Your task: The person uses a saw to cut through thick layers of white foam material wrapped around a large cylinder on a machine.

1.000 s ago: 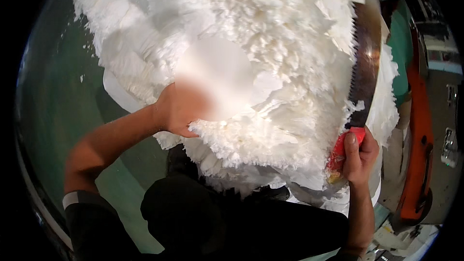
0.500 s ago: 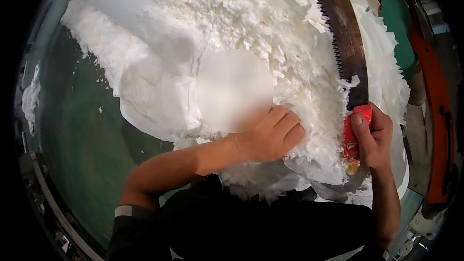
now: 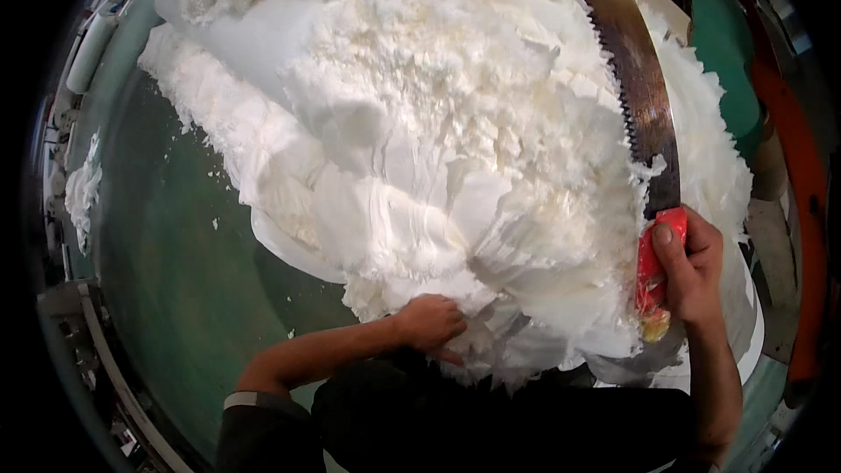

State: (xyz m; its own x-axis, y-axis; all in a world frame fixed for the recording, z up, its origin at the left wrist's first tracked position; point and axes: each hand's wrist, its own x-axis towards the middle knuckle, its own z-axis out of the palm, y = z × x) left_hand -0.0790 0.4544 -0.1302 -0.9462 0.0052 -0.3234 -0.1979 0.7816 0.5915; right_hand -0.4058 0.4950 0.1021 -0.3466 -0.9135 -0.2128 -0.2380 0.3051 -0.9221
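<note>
My right hand (image 3: 698, 267) is wrapped around the red handle (image 3: 650, 276) of a large curved handsaw, thumb lying along it. The saw's dark toothed blade (image 3: 644, 79) points away from me, teeth to the left, against a big mound of torn, layered white material (image 3: 438, 123). At the mound's near edge, my left hand (image 3: 429, 324) has its fingers curled onto the white material. Its fingertips are partly hidden, and the thumb points toward my body. The mound looks rough and fluffy on top, with smooth sheet-like folds in the middle.
A green surface (image 3: 166, 298) lies under the mound, with small white crumbs on it. White scraps (image 3: 83, 193) sit at the far left beside a pale roll (image 3: 90, 54). At right stand an orange-red curved part (image 3: 802, 236) and a green panel (image 3: 725, 52).
My left hand has moved left and down toward my body, from on top of the mound to its near edge. My right hand still holds the saw, which appears slightly lower and further right.
</note>
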